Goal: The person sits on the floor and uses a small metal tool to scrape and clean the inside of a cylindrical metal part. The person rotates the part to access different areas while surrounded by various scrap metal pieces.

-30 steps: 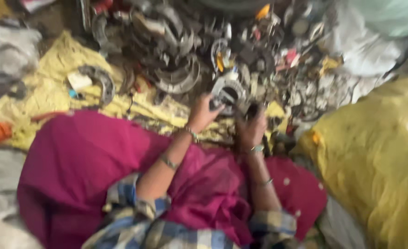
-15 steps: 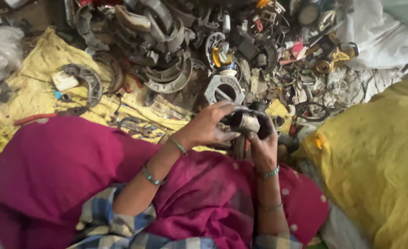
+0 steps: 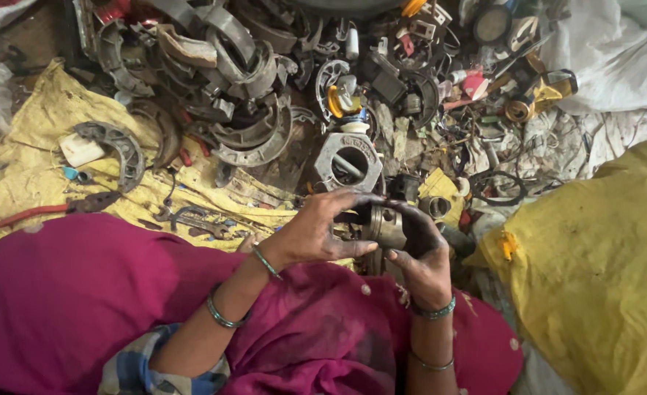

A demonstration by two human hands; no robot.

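Here both hands meet over the lap, just above the magenta cloth (image 3: 82, 292). The left hand (image 3: 316, 230) curls its fingers over a round metal part (image 3: 386, 225), grasping it from the left; the right hand (image 3: 422, 252) cups it from the right, wrist bent upward. Scrap metal (image 3: 250, 95) lies beyond.

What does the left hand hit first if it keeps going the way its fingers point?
The left hand points right, fingers already on the round metal part held between both hands. Going on, it would press into that part first, then the right hand behind it. Depth is hard to judge from above.
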